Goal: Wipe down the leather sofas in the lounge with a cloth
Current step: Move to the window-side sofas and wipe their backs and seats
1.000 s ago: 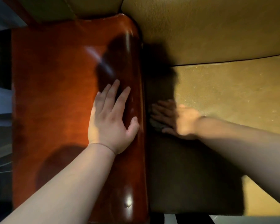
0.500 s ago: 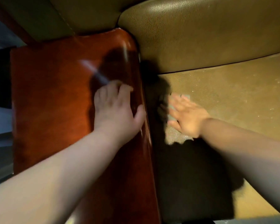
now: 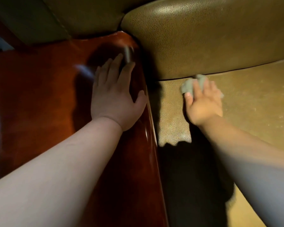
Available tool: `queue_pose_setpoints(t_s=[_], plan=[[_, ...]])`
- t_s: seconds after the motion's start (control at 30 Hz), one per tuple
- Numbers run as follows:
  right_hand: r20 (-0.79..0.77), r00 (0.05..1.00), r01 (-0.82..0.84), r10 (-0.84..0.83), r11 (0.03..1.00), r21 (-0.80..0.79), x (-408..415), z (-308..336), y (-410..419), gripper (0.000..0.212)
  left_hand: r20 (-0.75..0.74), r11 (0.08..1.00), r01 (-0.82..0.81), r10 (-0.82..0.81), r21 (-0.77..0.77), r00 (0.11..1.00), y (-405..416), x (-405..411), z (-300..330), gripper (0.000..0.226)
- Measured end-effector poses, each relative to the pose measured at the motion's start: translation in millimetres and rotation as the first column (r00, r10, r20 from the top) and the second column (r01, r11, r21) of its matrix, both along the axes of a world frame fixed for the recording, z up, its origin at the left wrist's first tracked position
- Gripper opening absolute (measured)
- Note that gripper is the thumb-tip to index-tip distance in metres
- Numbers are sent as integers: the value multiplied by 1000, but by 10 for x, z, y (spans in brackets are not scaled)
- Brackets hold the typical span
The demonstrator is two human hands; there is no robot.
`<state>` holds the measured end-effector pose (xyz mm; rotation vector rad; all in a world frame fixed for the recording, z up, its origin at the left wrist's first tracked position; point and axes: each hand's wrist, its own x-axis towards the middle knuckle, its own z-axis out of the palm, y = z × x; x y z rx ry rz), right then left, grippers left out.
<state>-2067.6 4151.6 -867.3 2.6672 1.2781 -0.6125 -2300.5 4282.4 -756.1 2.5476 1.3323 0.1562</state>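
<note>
Your left hand [image 3: 116, 97] lies flat, fingers straight, on the glossy red-brown armrest [image 3: 39, 104] filling the left half of the frame — thumb at its rounded inner edge. Right of the armrest, the seat [image 3: 252, 99] spreads olive-tan leather below the backrest [image 3: 203, 38] at upper right. Your right hand [image 3: 203, 102] presses a grey cloth [image 3: 189, 86] onto the seat near the seam under the backrest — fingers blurred, seemingly curled over the cloth.
</note>
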Motion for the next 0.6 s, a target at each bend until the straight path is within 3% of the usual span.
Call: queue_pose_setpoints(t_s=[0.07, 0.1, 0.13, 0.2, 0.27, 0.33, 0.37, 0.43, 0.5, 0.53, 0.6], plan=[[19, 978, 210, -209, 977, -36, -76, 19, 117, 74, 7, 1000, -5, 5, 5, 1000, 4, 12, 13, 73], [9, 978, 208, -208, 976, -57, -207, 29, 182, 77, 7, 1000, -7, 7, -1, 1000, 2, 15, 21, 73], [-32, 989, 144, -146, 988, -64, -368, 36, 225, 79, 6, 1000, -11, 11, -8, 1000, -3, 15, 28, 73], [-101, 983, -159, 153, 986, -45, -650, -22, 212, 79, 6, 1000, -20, 20, -15, 1000, -6, 17, 39, 74], [-139, 870, -483, 474, 875, -37, -650, -48, 130, 77, 6, 1000, -19, 19, -12, 1000, -4, 18, 39, 74], [-130, 797, -595, 590, 804, 0, -360, -46, 93, 76, 4, 1000, -21, 21, -10, 1000, 4, 17, 36, 75], [-96, 840, -537, 535, 844, 4, -175, -39, 71, 78, -2, 1000, -19, 19, -14, 1000, 1, 23, 34, 75], [-14, 971, -240, 239, 971, -20, 103, 0, 57, 76, -14, 1000, -19, 19, -14, 1000, 0, 27, 32, 75], [21, 1000, -3, 5, 996, -90, -7, 43, 146, 73, -10, 1000, -20, 20, -15, 1000, 3, 31, 39, 75], [24, 999, 35, -33, 993, -116, -192, 57, 213, 75, -11, 1000, -18, 18, -19, 1000, -1, 33, 49, 74], [-78, 992, -106, 96, 986, -132, -593, 38, 259, 84, -20, 1000, -20, 20, -23, 1000, -7, 36, 65, 74]])
